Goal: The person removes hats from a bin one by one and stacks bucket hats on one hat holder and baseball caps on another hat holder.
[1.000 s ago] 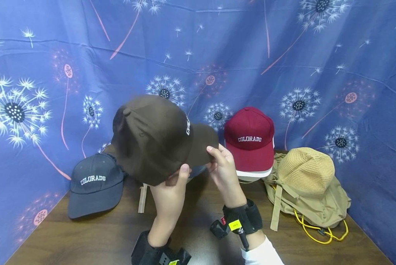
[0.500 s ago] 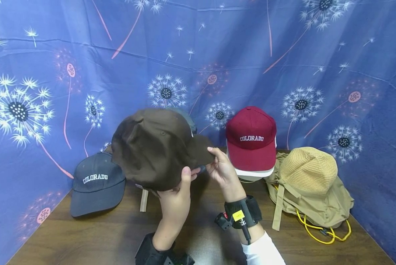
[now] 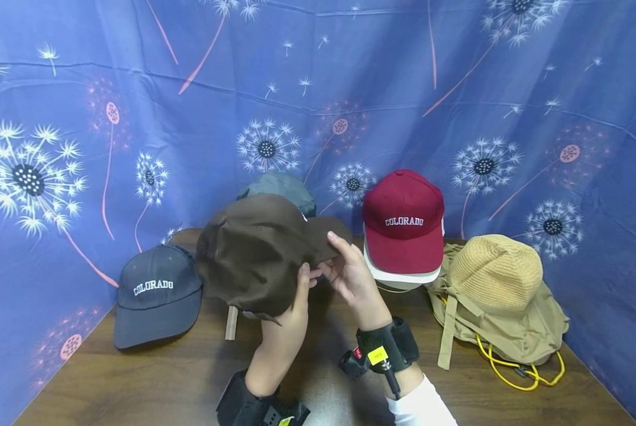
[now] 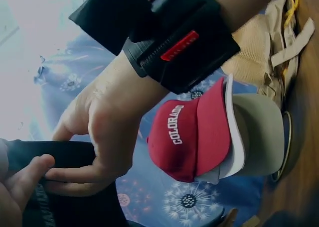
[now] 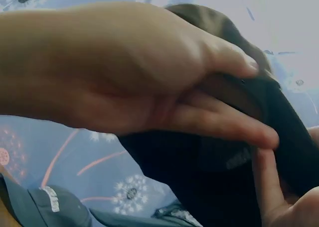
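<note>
Both hands hold the brown cap (image 3: 254,254) above the table (image 3: 152,378): left hand (image 3: 286,331) grips its edge, right hand (image 3: 349,275) pinches the brim. Red cap (image 3: 403,222) and navy cap (image 3: 155,290) read "COLORADO".

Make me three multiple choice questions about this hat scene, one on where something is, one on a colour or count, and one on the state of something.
1. Where is the straw hat?
A. far left of the table
B. right of the red cap
C. in the hands

2. How many caps show the word COLORADO in the head view?
A. two
B. four
C. none

3. What is the state of the brown cap?
A. lying flat, untouched
B. hanging on the backdrop
C. held by both hands

Answers: 1 B, it lies at the right end. 2 A, the red cap and the dark grey cap. 3 C, left hand and right hand pinch its brim.
</note>
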Demonstrator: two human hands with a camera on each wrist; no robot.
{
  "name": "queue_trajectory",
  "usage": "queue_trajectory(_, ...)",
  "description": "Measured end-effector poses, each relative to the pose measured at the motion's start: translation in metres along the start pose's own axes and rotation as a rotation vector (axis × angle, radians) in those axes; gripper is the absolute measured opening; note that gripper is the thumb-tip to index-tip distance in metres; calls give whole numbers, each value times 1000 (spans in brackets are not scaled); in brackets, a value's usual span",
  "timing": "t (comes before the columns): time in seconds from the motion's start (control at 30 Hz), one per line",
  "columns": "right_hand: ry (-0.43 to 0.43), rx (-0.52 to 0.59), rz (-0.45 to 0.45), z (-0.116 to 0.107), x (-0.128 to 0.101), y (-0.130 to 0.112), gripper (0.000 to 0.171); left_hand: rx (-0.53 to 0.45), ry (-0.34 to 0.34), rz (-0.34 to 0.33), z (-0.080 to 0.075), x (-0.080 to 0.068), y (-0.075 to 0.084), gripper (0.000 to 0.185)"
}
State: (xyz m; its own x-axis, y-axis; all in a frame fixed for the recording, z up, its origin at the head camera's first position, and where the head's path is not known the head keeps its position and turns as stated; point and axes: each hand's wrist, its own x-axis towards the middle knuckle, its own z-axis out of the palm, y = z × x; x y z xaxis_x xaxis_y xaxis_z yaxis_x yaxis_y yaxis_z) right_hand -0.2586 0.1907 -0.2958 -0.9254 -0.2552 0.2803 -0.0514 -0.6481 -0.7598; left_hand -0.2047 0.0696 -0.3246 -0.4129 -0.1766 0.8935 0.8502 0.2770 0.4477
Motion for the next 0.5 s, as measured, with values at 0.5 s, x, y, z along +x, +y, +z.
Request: queue_trajectory(0.5,-36,319,53,-1,-9,-6,37,61,-123,-140,-4,3,6,52)
